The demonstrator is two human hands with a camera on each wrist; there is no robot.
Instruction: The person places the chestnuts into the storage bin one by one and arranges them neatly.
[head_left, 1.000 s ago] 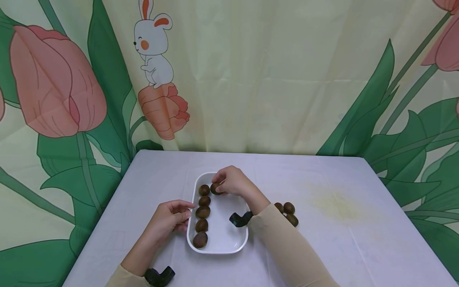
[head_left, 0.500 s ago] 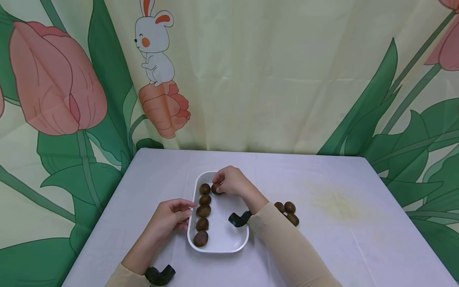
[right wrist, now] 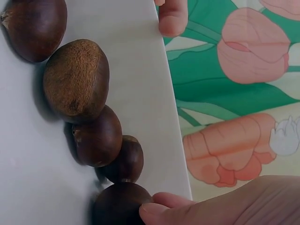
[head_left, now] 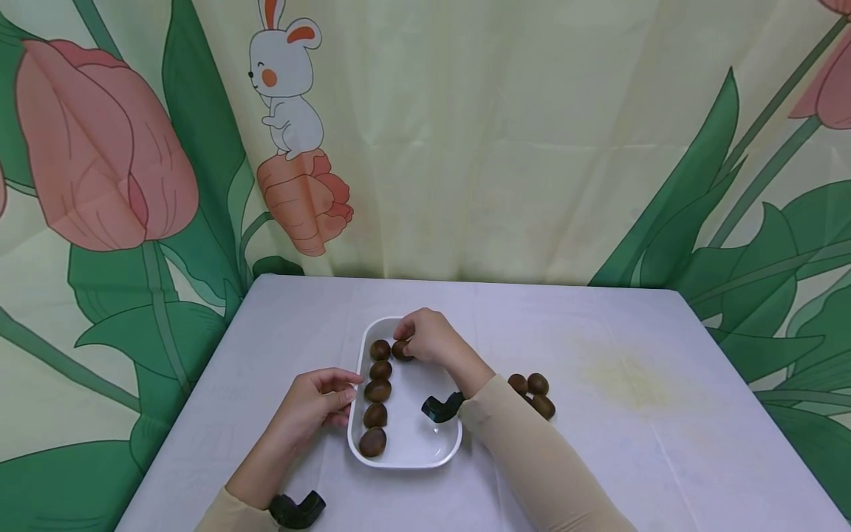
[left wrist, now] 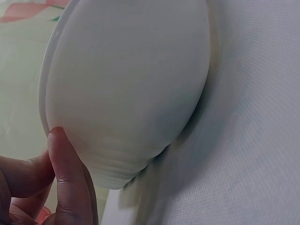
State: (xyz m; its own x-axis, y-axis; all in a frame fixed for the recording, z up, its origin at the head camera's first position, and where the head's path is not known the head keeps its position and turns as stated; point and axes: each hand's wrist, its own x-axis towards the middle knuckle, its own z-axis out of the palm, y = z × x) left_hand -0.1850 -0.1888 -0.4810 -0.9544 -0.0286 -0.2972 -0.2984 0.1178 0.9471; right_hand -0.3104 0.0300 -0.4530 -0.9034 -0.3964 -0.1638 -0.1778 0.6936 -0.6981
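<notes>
Along the left side of a white tray (head_left: 419, 459), several brown chestnuts (head_left: 377, 391) lie in a row. My right hand (head_left: 433, 338) is at the tray's far end, where thumb and fingers pinch another chestnut (right wrist: 119, 204) beside the head of that row. The fingers partly cover it. My left hand (head_left: 312, 403) holds the tray's left rim lightly; in the left wrist view, the thumb (left wrist: 65, 164) lies against the outer wall, and its other fingers are partly hidden behind it.
Several loose chestnuts (head_left: 541, 406) lie on the white tablecloth (head_left: 638, 458) to the right of the tray, partly behind the right forearm. A printed curtain (head_left: 479, 148) hangs behind the table. Each wrist bears a black camera mount (head_left: 442, 408).
The head view has shifted very slightly. Both hands stay almost where they were, with the right still pinching the same chestnut and the left still at the tray's rim.
</notes>
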